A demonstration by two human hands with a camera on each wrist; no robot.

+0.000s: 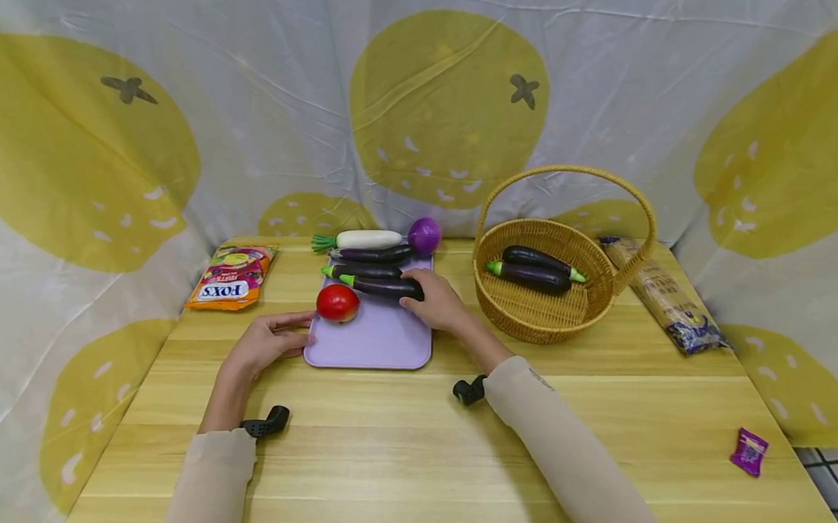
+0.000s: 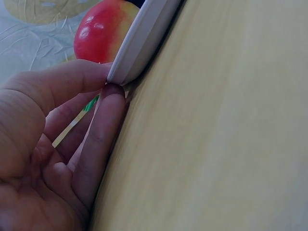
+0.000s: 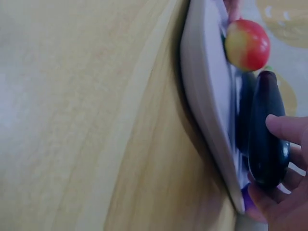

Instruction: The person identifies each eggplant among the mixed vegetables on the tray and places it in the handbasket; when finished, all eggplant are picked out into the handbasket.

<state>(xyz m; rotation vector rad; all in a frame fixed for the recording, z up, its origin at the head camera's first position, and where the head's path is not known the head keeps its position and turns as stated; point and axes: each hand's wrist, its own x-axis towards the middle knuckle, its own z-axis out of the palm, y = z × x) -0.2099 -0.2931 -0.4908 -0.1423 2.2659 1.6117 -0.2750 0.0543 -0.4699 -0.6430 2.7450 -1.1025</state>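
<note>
My right hand (image 1: 437,300) grips the near eggplant (image 1: 379,286) by its blunt end, above the lilac tray (image 1: 369,345). In the right wrist view, thumb and fingers lie on either side of that eggplant (image 3: 267,132). My left hand (image 1: 268,341) pinches the tray's left edge; in the left wrist view the thumb is on the rim (image 2: 139,45) and a finger below it. A red-and-yellow fruit (image 1: 337,303) sits on the tray near the left hand. Behind the held eggplant lie another eggplant (image 1: 365,270) and a slender one (image 1: 373,254).
A white radish (image 1: 371,240) and a purple round vegetable (image 1: 424,236) lie at the back. Right of the tray, a wicker basket (image 1: 528,329) with a tall handle holds two eggplants. Around stand a candy bag (image 1: 232,278), a long packet (image 1: 670,296) and a purple sweet (image 1: 749,452).
</note>
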